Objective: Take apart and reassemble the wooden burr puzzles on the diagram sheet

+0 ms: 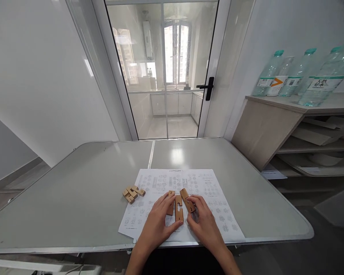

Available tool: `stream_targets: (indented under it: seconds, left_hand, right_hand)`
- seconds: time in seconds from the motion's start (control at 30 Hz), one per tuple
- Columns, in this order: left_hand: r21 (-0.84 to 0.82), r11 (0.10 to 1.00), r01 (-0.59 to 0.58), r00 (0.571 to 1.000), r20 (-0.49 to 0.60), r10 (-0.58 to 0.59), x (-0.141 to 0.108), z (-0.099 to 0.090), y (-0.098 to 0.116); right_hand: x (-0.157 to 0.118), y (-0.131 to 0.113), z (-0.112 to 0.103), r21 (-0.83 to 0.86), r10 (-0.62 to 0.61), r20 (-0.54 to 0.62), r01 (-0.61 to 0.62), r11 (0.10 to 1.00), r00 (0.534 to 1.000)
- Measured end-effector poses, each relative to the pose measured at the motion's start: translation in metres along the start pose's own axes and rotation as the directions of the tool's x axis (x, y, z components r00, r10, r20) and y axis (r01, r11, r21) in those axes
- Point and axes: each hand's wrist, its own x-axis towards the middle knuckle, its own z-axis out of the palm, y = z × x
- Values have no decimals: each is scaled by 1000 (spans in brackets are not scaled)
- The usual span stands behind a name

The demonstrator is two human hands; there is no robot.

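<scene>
Okay, so you've got three flat wooden bars on the printed sheet (218, 225), right in front of you on the table (74, 202). Your left hand (156, 221) is loosely spread, fingertips over the left bar (170, 210) and thumb at the near end of the notched middle bar (179, 217). Your right hand (203, 221) seems to be pinching the slanted bar (184, 194) between thumb and fingers, though it's small from up here. The little heap of wooden blocks (131, 195) sits by the sheet's left edge. I'd guess the bars are light, stiff and a bit slick, so easy to nudge. Take them by the long solid edges, not the thin bits around the notch, which are probably the weak spot.
</scene>
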Motion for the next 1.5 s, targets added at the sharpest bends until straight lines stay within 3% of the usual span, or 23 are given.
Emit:
stream_targets:
  seconds: [0.87,1.17,1.33,1.5]
  left_hand:
    - [-11,1000,7,1000,2,-7,0,0,3]
    - [-3,1000,-3,1000,11,3,-1,-1,4]
    - [-34,999,6,1000,2,-6,-4,-6,8]
    - [-4,997,73,990,-120,-73,-3,-2,7]
  right_hand:
    - [1,2,-5,103,6,49,-11,995,999]
    - [3,0,-8,139,19,-51,-11,990,999]
    - [2,2,-20,248,155,-51,-138,959,987]
    - [-2,7,-28,503,416,65,-390,772,907]
